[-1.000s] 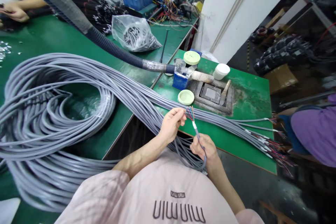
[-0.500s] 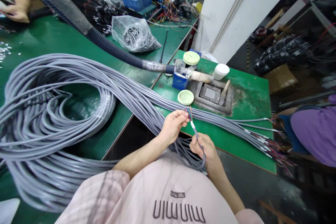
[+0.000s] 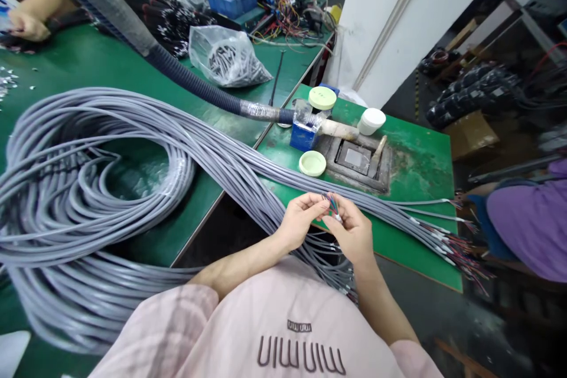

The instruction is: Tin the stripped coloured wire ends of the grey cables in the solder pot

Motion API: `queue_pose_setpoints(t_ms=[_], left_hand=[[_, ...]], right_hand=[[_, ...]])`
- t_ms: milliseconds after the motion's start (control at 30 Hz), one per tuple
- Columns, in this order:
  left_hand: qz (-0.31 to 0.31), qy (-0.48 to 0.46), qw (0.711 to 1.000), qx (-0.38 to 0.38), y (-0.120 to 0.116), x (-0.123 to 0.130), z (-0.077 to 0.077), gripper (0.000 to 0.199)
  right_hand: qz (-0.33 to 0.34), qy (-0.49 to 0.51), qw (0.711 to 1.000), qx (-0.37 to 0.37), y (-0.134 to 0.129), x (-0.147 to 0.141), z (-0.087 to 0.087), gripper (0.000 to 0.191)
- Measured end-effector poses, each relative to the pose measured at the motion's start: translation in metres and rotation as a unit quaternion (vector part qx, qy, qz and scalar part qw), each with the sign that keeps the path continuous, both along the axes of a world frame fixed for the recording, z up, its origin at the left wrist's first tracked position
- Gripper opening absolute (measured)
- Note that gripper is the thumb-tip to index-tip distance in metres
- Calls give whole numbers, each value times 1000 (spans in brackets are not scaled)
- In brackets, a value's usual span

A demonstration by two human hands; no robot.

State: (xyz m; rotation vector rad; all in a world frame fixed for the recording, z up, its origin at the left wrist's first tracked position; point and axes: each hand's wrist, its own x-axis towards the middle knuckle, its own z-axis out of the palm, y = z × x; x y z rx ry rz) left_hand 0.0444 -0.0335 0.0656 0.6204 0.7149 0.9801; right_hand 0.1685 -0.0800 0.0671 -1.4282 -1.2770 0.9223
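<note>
Thin coloured wires (image 3: 332, 201) fan out at the end of a grey cable, above a white band (image 3: 338, 218). My left hand (image 3: 302, 217) pinches the wires between thumb and fingertips. Close against it, my right hand (image 3: 352, 225) is closed on the cable end near the band, its fingers hiding most of the cable. Behind both hands a long bundle of grey cables (image 3: 266, 168) runs from a big coil (image 3: 88, 106) on the left to bare coloured wire ends (image 3: 469, 257) on the right. More cable ends hang below my hands.
A green lid (image 3: 312, 163), a white cup (image 3: 371, 121), a blue box (image 3: 303, 134) with a hose (image 3: 190, 80) and a soot-marked metal unit (image 3: 354, 159) stand behind the bundle. A co-worker's hand (image 3: 29, 25) is at upper left; a person in purple (image 3: 527, 218) is at right.
My right hand has moved up the cable to its end, beside my left hand. The cable loop below it has gone from view. The co-worker's hand at upper left has shifted.
</note>
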Motion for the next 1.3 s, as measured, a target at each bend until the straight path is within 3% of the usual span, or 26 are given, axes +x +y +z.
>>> queue_pose_setpoints(t_ms=[233, 367, 567, 733, 933, 1300], left_hand=[[-16, -41, 999, -26, -3, 3, 3, 32], [18, -29, 999, 21, -4, 5, 4, 30], [71, 36, 990, 119, -5, 2, 0, 27], [86, 60, 986, 133, -3, -3, -2, 24], [102, 68, 988, 99, 2, -9, -3, 28], [122, 18, 990, 64, 10, -22, -3, 23]], right_hand=[[-55, -37, 996, 61, 6, -5, 0, 23], [-81, -39, 991, 96, 10, -6, 2, 22], [-62, -112, 972, 199, 14, -4, 6, 18], [-61, -176, 966, 181, 14, -2, 10, 12], [9, -178, 972, 151, 21, 0, 16, 11], [31, -175, 969, 174, 32, -12, 17, 10]])
